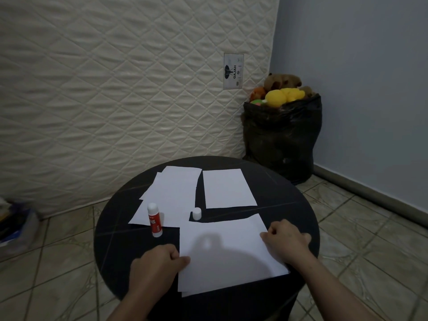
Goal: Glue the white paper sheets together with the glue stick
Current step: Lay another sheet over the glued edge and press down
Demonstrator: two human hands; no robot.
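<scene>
Quilted mattress [115, 89] upright, blue wall [359, 66], tiled floor [370, 239]

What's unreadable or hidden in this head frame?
- Glue stick label: too small and blurred to read.
- Near sheets: stacked, so their count and any glue between them are hidden.
- Left hand and right hand: curled fingertips hide how they grip the edges.
- Clutter by the left frame edge: blurred.

Matt white paper sheets [228, 253] on a glossy black table [115, 239].
</scene>
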